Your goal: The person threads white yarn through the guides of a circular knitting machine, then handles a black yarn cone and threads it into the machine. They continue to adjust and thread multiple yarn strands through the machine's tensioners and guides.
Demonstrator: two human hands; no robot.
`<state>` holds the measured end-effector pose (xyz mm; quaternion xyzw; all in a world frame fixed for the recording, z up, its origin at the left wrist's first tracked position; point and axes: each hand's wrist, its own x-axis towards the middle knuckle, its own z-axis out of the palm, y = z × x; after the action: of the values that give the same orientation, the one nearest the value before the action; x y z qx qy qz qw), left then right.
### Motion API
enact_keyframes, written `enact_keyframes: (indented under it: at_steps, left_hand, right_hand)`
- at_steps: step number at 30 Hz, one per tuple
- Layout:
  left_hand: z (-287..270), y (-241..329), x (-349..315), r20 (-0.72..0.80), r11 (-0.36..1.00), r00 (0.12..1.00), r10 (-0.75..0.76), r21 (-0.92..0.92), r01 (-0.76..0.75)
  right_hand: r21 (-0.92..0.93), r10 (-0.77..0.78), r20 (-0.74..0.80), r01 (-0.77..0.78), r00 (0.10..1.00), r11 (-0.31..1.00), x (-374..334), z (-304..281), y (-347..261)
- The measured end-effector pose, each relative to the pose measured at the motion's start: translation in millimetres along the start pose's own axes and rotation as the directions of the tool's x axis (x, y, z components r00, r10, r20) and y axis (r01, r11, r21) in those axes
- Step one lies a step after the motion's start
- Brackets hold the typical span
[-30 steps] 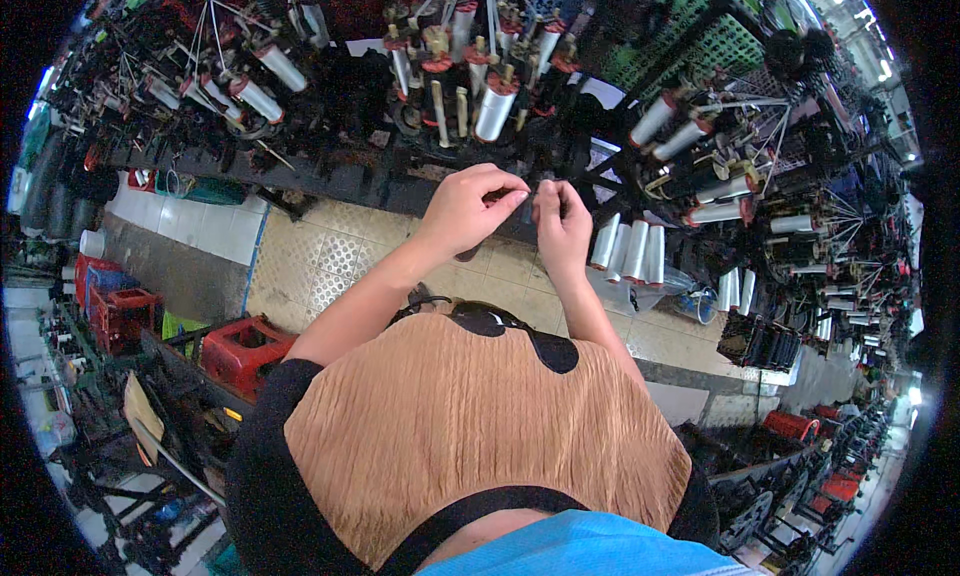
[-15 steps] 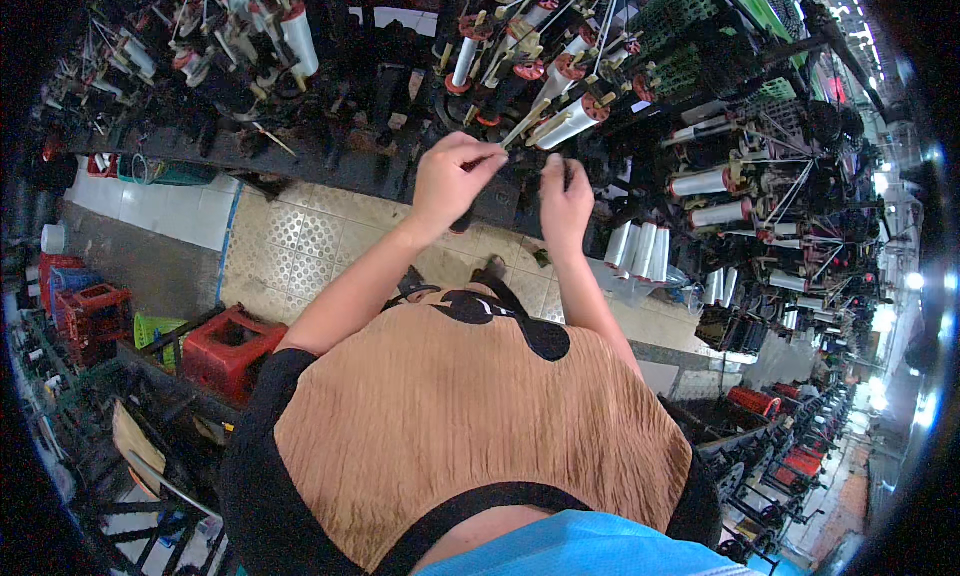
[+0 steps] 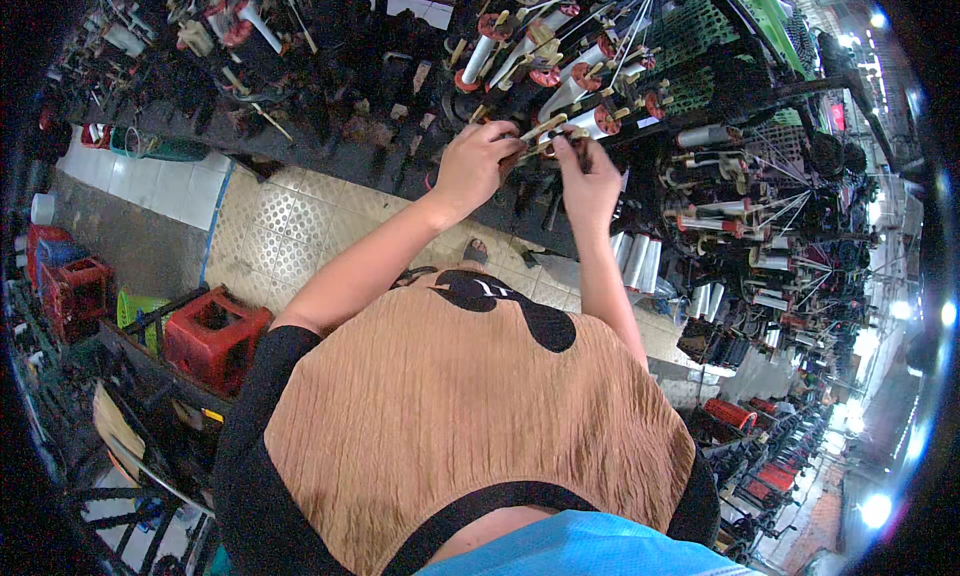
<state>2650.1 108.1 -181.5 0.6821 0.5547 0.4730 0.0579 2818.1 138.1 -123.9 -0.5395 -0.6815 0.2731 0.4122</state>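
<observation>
1. Tan ribbed cloth of our own top [image 3: 470, 416] filled the near part of the view, with both bare forearms rising from it toward the machine.
2. Our left hand [image 3: 478, 164] was curled almost closed, its fingertips pinched on something small at the machine's edge; whether that was a thread or a metal part we could not tell.
3. Our right hand [image 3: 590, 176] stood just beside it, fingers bent and likewise nearly closed, its fingertips meeting the left ones at the same spot.
4. Right beyond the fingertips lay a white bobbin with a red end [image 3: 588, 122], touching or nearly touching them. Its long axis ran slantwise, up and to the right, away from us. The right hand was the nearer of the two.
5. Farther off, more white bobbins [image 3: 480, 60] fanned out across the dark machine frame [image 3: 350, 96].
6. To the left, below, a patterned floor [image 3: 290, 226] and a red crate [image 3: 208, 338] showed.
</observation>
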Motion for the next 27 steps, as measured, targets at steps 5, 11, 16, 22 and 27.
enact_keyframes:
  at_steps: [5, 11, 16, 22, 27]
  left_hand:
    - [5, 3, 1, -0.054, 0.999, 0.997, 0.049, -0.008, -0.050]
    - [7, 7, -3, -0.105, 0.999, 0.994, 0.033, -0.034, -0.037]
    - [12, 10, -3, -0.142, 0.998, 0.990, 0.009, -0.053, -0.016]
    - [17, 11, -5, -0.169, 0.998, 0.985, -0.009, -0.059, -0.001]
    - [21, 15, -2, -0.140, 0.997, 0.989, -0.048, -0.068, 0.039]
  right_hand:
    - [0.012, 0.000, 0.042, -0.001, 0.999, 1.000, 6, -18, -31]
    - [0.034, -0.002, 0.034, 0.001, 0.999, 0.999, 4, -15, -31]
    - [0.043, -0.009, 0.074, 0.006, 0.997, 0.999, 2, -18, -30]
    - [0.028, 0.001, 0.085, -0.004, 0.996, 1.000, 3, -19, -33]
    - [0.026, 0.019, 0.106, -0.022, 0.994, 0.999, 4, -20, -30]
